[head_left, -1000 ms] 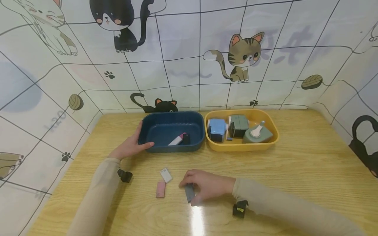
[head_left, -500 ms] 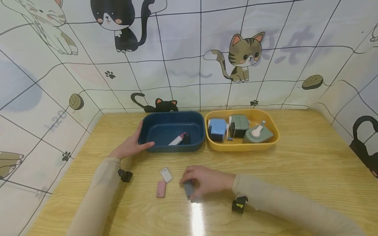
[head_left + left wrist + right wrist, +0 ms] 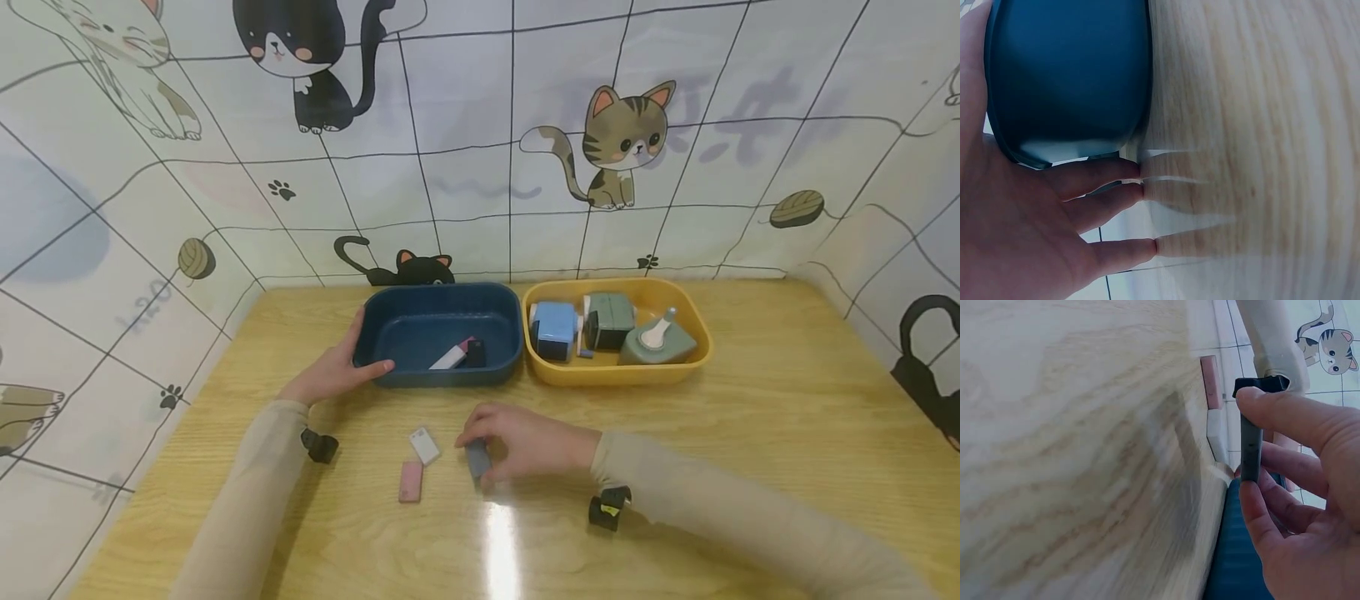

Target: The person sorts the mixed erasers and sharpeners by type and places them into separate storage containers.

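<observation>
My right hand (image 3: pixel 525 442) pinches a small grey flat rectangular block (image 3: pixel 477 460) between thumb and fingers, above the table. In the right wrist view the grey block (image 3: pixel 1250 450) is edge-on and apart from the wood. My left hand (image 3: pixel 330 373) rests against the left end of a navy bin (image 3: pixel 442 379), thumb along its front rim. Its fingers (image 3: pixel 1104 206) look straight in the left wrist view, with their tips at the table. A white flat block (image 3: pixel 424 447) and a pink one (image 3: pixel 410 482) lie left of my right hand.
Inside the navy bin lie a white block (image 3: pixel 447 358), a black block (image 3: pixel 476 353) and a partly hidden pink piece. A yellow bin (image 3: pixel 622 377) beside it holds a blue crank sharpener (image 3: pixel 555 327), a similar green one (image 3: pixel 611 317) and a green item with a white spout (image 3: pixel 663 343).
My right hand has lifted the grey block off the table and moved it slightly away from me, toward the bins. The left hand stays at the navy bin.
</observation>
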Action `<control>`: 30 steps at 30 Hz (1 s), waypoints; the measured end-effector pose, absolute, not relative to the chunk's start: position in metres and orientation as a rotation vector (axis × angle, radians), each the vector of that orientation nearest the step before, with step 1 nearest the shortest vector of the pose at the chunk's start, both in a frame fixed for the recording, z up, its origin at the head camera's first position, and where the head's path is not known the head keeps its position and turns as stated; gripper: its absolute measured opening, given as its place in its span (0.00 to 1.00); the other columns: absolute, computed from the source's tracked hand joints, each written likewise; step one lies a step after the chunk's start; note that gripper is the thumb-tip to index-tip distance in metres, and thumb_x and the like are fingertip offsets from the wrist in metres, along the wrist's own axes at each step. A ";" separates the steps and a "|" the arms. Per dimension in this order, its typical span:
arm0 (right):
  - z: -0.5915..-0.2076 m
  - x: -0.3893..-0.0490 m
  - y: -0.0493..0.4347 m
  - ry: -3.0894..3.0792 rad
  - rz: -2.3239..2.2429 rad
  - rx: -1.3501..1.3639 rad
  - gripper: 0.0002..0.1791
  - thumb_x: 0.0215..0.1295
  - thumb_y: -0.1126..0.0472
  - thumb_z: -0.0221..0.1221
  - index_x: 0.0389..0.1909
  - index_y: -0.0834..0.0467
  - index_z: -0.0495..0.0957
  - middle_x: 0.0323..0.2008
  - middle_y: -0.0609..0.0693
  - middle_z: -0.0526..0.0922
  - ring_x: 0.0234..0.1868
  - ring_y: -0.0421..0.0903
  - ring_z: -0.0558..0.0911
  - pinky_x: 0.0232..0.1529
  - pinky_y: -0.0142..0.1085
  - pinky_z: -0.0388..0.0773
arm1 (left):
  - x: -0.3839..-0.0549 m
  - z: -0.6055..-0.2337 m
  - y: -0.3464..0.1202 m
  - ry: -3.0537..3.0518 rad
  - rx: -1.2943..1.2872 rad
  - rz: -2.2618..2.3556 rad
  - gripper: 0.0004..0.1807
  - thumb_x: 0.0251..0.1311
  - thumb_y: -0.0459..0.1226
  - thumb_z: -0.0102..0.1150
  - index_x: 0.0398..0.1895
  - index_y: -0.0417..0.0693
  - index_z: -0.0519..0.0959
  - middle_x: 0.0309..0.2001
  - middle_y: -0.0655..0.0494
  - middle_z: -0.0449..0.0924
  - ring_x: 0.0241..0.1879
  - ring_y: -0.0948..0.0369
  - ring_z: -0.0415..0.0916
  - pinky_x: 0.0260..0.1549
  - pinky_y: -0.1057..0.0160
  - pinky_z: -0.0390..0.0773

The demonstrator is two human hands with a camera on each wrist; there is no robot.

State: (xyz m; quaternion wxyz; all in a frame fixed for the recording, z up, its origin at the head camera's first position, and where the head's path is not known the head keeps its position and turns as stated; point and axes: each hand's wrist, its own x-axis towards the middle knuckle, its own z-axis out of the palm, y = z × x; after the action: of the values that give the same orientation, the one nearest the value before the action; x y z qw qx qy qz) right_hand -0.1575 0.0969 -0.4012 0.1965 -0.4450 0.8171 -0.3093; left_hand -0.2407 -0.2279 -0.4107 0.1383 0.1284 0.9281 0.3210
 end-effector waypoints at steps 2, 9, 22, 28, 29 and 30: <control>-0.399 -0.159 0.097 2.306 -0.865 -1.242 0.27 0.52 0.59 0.72 0.54 0.59 0.80 0.48 0.46 0.76 0.45 0.38 0.73 0.49 0.31 0.72 | -0.241 -0.411 -0.228 2.686 0.374 0.931 0.60 0.59 0.60 0.59 0.76 0.57 0.23 0.75 0.35 0.37 0.70 0.36 0.46 0.63 0.38 0.54; -0.389 -0.167 0.096 2.360 -0.896 -1.210 0.25 0.53 0.60 0.71 0.54 0.59 0.80 0.50 0.47 0.75 0.45 0.40 0.75 0.49 0.32 0.74 | -0.240 -0.410 -0.228 2.688 0.364 0.923 0.60 0.59 0.60 0.59 0.76 0.58 0.23 0.75 0.37 0.35 0.70 0.37 0.45 0.63 0.38 0.53; -0.366 -0.180 0.088 2.365 -1.024 -1.209 0.25 0.53 0.64 0.70 0.54 0.62 0.79 0.49 0.50 0.77 0.46 0.43 0.78 0.50 0.41 0.77 | -0.240 -0.408 -0.227 2.686 0.359 0.911 0.60 0.60 0.60 0.58 0.76 0.56 0.23 0.75 0.35 0.36 0.70 0.35 0.45 0.63 0.37 0.53; -0.361 -0.180 0.085 2.386 -1.014 -1.189 0.25 0.54 0.63 0.70 0.55 0.58 0.79 0.51 0.49 0.76 0.45 0.42 0.77 0.50 0.41 0.76 | -0.240 -0.409 -0.228 2.676 0.362 0.915 0.60 0.60 0.60 0.58 0.76 0.54 0.23 0.74 0.34 0.36 0.70 0.35 0.46 0.63 0.38 0.53; -0.361 -0.181 0.084 2.390 -1.009 -1.194 0.25 0.54 0.63 0.70 0.55 0.58 0.79 0.51 0.49 0.76 0.45 0.42 0.77 0.50 0.40 0.76 | -0.240 -0.409 -0.228 2.676 0.361 0.918 0.60 0.60 0.60 0.58 0.76 0.54 0.23 0.74 0.34 0.36 0.70 0.35 0.46 0.63 0.38 0.53; -0.360 -0.181 0.084 2.393 -1.007 -1.201 0.25 0.54 0.63 0.70 0.55 0.58 0.79 0.51 0.49 0.76 0.45 0.42 0.77 0.50 0.40 0.76 | -0.241 -0.409 -0.228 2.676 0.362 0.919 0.60 0.60 0.60 0.58 0.76 0.54 0.23 0.74 0.33 0.36 0.70 0.35 0.46 0.63 0.38 0.53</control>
State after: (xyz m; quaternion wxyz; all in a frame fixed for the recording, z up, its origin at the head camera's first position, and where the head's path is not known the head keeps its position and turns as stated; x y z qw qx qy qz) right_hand -0.1807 0.0836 -0.3603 0.1398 -0.4158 0.8283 -0.3486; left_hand -0.2405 -0.2283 -0.4091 0.1439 0.1257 0.9283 0.3189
